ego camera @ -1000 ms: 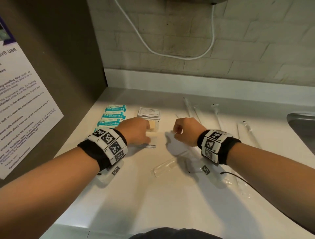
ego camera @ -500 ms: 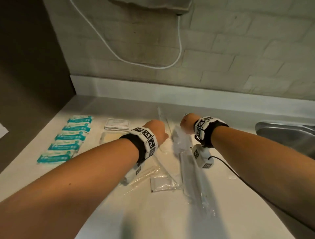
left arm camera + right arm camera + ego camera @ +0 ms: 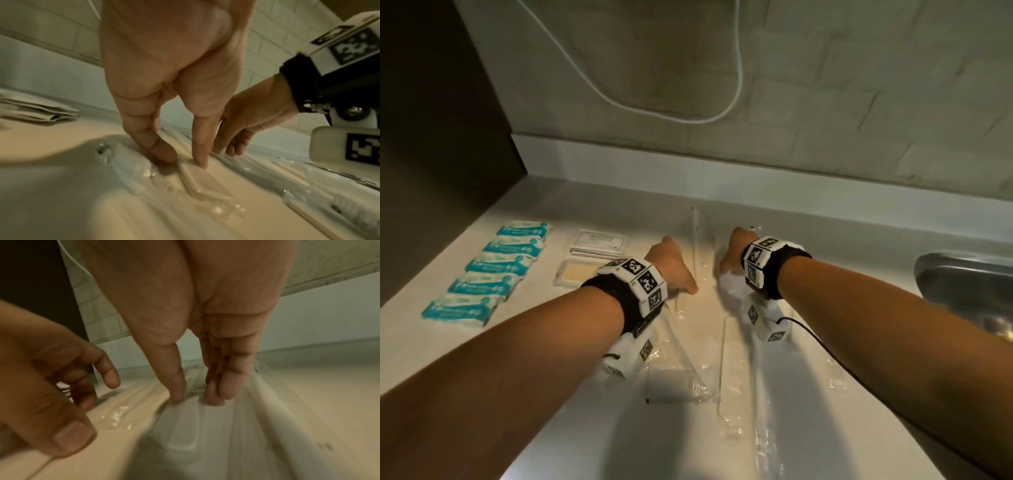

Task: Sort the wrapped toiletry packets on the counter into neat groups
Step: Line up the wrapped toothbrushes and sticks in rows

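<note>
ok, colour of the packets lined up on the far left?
Teal and white wrapped packets, five in a column; clearest in the head view.

White surface runs back to a tiled wall. Lying on it at far left, 5 teal packets in a tidy column, one just beside the next. Right of them, a stack of flat white sachets, and nearer the camera a clear packet with a pale bar. Across the middle, long clear wrapped packets lie loose and overlapping. A metal sink sits at right.
</note>
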`<state>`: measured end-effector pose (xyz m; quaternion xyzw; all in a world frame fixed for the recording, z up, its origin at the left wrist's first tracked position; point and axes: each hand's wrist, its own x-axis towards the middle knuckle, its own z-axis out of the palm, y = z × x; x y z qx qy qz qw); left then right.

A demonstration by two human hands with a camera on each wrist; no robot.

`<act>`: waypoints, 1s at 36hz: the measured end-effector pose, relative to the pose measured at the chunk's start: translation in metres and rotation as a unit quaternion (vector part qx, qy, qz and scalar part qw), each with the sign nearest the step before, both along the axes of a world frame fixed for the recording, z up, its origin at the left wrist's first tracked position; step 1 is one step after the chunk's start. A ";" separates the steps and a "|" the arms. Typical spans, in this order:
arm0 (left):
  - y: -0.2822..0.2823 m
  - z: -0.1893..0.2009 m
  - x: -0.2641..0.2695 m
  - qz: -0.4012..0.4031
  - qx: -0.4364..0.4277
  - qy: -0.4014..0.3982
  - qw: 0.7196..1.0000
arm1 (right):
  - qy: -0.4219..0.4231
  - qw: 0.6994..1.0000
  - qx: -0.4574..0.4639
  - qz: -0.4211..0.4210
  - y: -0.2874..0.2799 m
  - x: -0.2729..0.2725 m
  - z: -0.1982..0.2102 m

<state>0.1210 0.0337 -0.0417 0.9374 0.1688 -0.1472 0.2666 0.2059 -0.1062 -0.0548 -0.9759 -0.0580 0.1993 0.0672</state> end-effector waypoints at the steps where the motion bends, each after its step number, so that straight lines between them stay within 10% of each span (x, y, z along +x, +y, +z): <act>1: 0.000 0.000 -0.001 0.013 -0.010 0.003 1.000 | 0.006 1.000 0.008 -0.005 0.000 -0.004 0.002; 11: 0.018 0.016 -0.018 0.045 -0.076 -0.073 0.993 | 0.007 0.994 -0.087 0.072 0.006 -0.011 -0.007; 16: 0.032 0.030 -0.040 -0.014 -0.083 -0.109 0.990 | 0.012 0.999 0.012 0.030 0.002 -0.032 0.020; 23: 0.067 0.025 -0.087 -0.073 -0.129 0.032 0.988 | 0.005 0.997 0.069 -0.028 0.004 -0.047 0.036; 36: 0.069 -0.008 -0.136 -0.208 0.092 0.080 0.970 | 0.002 0.997 0.075 0.027 -0.013 -0.136 0.056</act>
